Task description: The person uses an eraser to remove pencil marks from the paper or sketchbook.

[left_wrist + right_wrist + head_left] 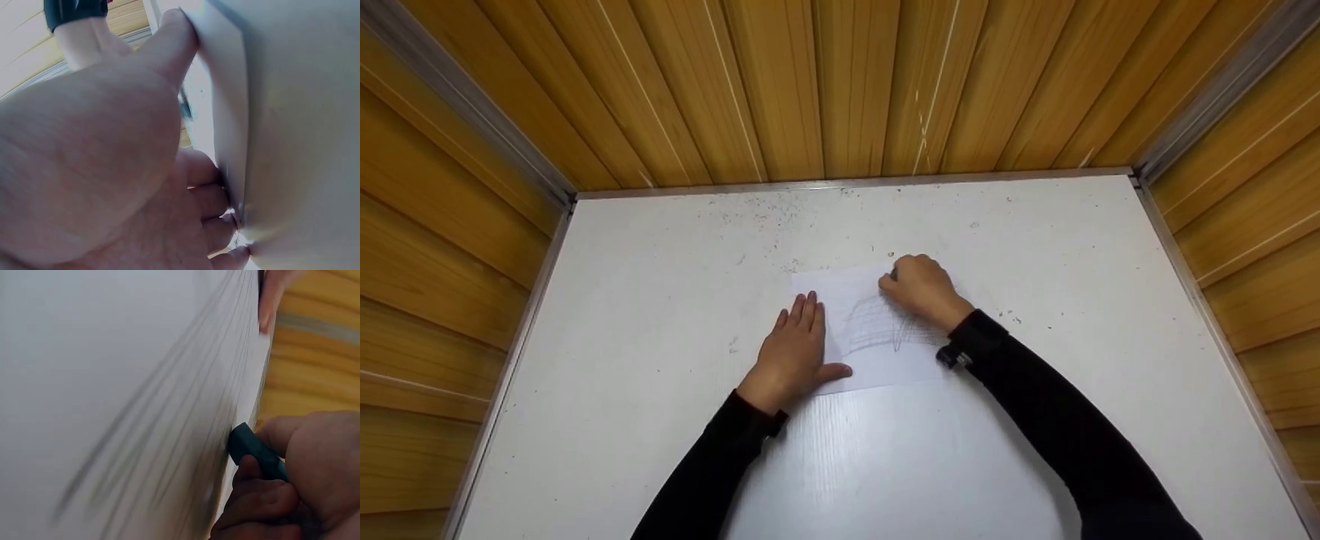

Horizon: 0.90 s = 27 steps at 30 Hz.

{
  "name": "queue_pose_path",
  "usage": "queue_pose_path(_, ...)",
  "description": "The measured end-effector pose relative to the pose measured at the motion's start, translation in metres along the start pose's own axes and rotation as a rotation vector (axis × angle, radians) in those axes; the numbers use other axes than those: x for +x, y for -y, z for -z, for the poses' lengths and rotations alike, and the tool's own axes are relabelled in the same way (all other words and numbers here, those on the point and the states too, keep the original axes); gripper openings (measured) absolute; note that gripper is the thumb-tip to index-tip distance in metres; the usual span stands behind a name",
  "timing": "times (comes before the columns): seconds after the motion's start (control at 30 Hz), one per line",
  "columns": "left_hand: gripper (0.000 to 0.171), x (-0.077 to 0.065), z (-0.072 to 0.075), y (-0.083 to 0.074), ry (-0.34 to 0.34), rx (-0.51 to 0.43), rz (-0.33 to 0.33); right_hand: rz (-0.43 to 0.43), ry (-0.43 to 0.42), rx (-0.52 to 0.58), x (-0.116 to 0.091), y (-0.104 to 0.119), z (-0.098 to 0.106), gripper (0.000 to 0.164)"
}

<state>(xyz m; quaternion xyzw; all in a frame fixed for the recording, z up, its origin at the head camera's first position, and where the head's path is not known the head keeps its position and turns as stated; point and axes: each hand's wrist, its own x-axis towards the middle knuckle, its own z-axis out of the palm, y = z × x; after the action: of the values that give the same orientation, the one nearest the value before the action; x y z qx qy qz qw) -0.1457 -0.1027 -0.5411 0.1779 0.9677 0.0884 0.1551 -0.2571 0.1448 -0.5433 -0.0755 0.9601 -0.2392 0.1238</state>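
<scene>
A white sheet of paper lies on the table, with grey pencil lines across its middle and right part. My left hand rests flat on the paper's left side, fingers straight and thumb spread out along the near edge. In the left wrist view the near edge of the sheet lifts a little beside the thumb. My right hand grips a small dark green eraser at the sheet's upper right. One end of the eraser meets the paper among the lines; the fingers cover the rest.
The white table is dotted with dark crumbs, thickest toward the back. Wood-patterned panels wall the back and both sides, with metal strips along the table's edges.
</scene>
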Motion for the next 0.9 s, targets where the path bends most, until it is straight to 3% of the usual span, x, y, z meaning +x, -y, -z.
queue_pose_path(0.2, 0.122, 0.0, 0.002, 0.0, 0.0, 0.003, 0.012, -0.115, -0.024, -0.015, -0.012, -0.05, 0.032, 0.037)
queue_pose_path(0.37, 0.121, -0.001, 0.003, 0.0, 0.009, 0.001, -0.003, -0.115, -0.018, -0.015, -0.016, -0.052, 0.036, 0.037)
queue_pose_path(0.5, 0.121, -0.003, 0.003, 0.0, 0.001, 0.001, -0.012, -0.095, 0.005, 0.021, -0.016, -0.029, 0.023, 0.041)
queue_pose_path(0.63, 0.121, -0.003, 0.004, 0.0, -0.011, 0.008, -0.004, -0.033, 0.021, 0.042, -0.008, 0.011, 0.005, 0.041)
queue_pose_path(0.8, 0.12, -0.001, 0.004, 0.0, -0.001, -0.008, -0.008, 0.054, 0.03, -0.015, 0.006, 0.057, -0.018, 0.034)
queue_pose_path(0.9, 0.12, 0.001, 0.003, -0.001, 0.004, -0.008, -0.007, 0.089, 0.027, -0.052, 0.014, 0.068, -0.028, 0.033)
